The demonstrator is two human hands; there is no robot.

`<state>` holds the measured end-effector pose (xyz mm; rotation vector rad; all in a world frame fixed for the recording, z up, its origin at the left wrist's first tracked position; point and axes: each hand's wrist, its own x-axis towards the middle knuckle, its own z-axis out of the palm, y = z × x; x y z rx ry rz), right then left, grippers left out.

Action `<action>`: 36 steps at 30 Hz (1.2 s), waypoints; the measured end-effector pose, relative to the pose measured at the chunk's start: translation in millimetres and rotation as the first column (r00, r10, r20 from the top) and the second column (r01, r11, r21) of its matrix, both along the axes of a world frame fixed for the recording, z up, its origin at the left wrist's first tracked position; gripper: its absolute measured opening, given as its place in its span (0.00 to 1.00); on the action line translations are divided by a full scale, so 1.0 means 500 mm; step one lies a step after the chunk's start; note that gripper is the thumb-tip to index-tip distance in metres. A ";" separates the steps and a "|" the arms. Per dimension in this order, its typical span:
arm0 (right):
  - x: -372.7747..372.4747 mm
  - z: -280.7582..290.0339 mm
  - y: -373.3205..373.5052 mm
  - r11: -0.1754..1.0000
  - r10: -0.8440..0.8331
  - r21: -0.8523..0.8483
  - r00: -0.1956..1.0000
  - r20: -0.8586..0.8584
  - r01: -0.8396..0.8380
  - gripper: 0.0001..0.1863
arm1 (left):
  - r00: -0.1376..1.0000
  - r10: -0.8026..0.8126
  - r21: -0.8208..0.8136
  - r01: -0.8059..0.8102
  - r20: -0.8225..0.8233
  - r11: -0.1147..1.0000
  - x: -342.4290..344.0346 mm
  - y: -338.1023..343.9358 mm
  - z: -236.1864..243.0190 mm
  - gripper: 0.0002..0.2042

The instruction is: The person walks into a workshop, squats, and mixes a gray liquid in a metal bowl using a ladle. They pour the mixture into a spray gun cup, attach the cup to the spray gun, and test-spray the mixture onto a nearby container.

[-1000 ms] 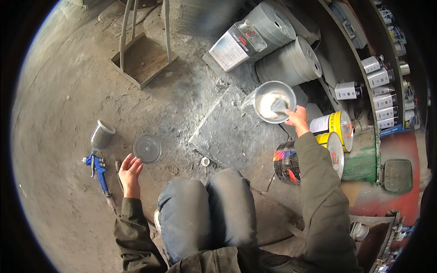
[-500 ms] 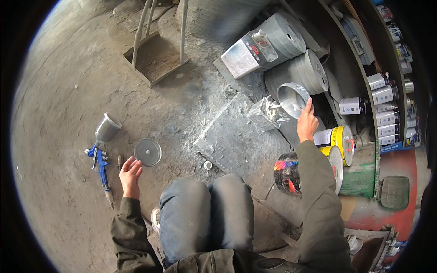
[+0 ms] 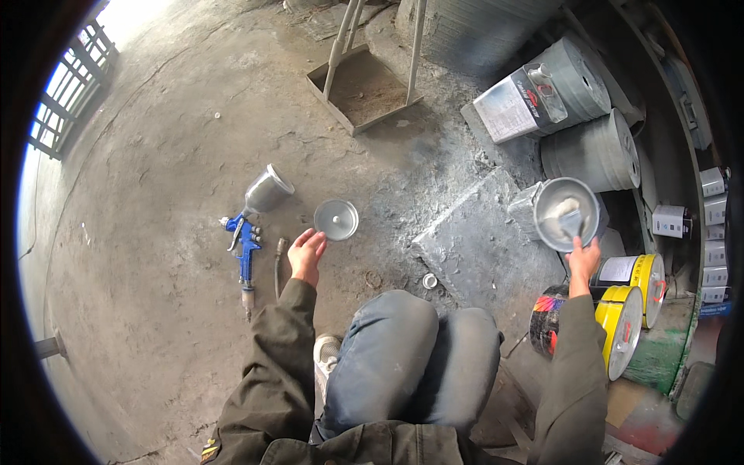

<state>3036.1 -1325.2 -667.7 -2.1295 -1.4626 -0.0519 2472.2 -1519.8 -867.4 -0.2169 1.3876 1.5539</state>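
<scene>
My right hand [image 3: 583,262] holds a likely light, spillable cup [image 3: 545,215] by its rim; I can't tell whether my left hand [image 3: 304,260] grips the lid [image 3: 331,218].

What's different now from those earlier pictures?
The right hand, still holding the cup, has turned it back from its tilt toward the square tin; its mouth faces the camera again, a brush showing inside. The camera turned, so the scene sits farther right. The left hand is still at the round lid; the spray gun lies where it was.
</scene>
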 end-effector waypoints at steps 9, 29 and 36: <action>-0.156 -0.142 -0.161 0.903 -0.334 -0.412 0.404 -0.851 -0.121 0.11 | 0.969 -0.057 -0.106 0.032 -0.239 0.994 -0.069 0.101 -0.098 0.29; -0.258 -0.173 -0.196 0.804 -0.323 -0.531 0.553 -0.768 -0.267 0.30 | 0.080 -0.796 -0.794 -0.181 -0.600 0.580 -0.337 -0.270 -0.134 0.36; -0.158 -0.089 -0.308 0.932 0.147 -0.098 0.611 -0.778 -0.349 0.24 | 0.036 -0.632 -0.632 0.014 -0.774 0.775 -0.472 -0.272 -0.262 0.21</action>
